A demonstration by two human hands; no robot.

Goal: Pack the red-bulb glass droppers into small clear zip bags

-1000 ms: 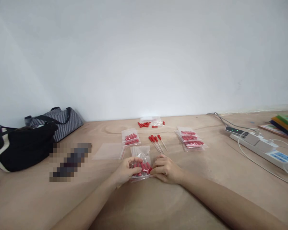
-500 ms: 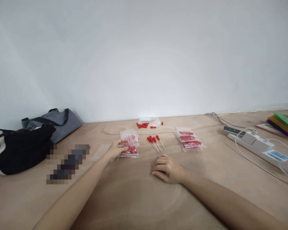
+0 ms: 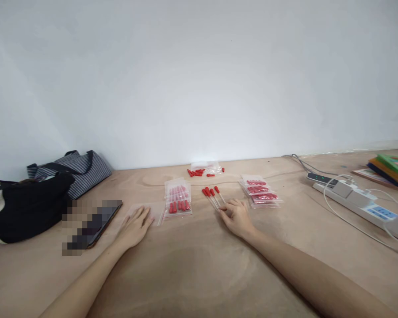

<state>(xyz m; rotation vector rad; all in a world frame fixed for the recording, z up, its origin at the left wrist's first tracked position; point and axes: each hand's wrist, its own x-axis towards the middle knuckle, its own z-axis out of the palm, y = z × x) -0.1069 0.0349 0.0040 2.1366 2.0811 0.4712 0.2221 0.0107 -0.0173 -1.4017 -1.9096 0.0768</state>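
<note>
My left hand (image 3: 135, 225) lies with its fingers spread on a flat clear plastic bag (image 3: 157, 213), left of the filled bags. Several red-tipped droppers (image 3: 212, 198) fan out on the table's middle, and my right hand (image 3: 236, 216) is closed at their lower ends, fingers bent together. A stack of clear zip bags with red-tipped droppers (image 3: 178, 198) sits between my hands. To the right, further bags with red pieces (image 3: 260, 192) overlap in a row.
Loose red caps (image 3: 195, 172) and a clear bag (image 3: 205, 165) lie by the wall. At left are a phone (image 3: 97, 225), a black bag (image 3: 33, 207) and a striped bag (image 3: 93, 170). A power strip (image 3: 361, 203) with cables and coloured boards (image 3: 394, 168) stand right.
My left hand has left the filled bags and moved left and down onto the flat bag, fingers spread. My right hand has moved up and right to the droppers' lower ends.
</note>
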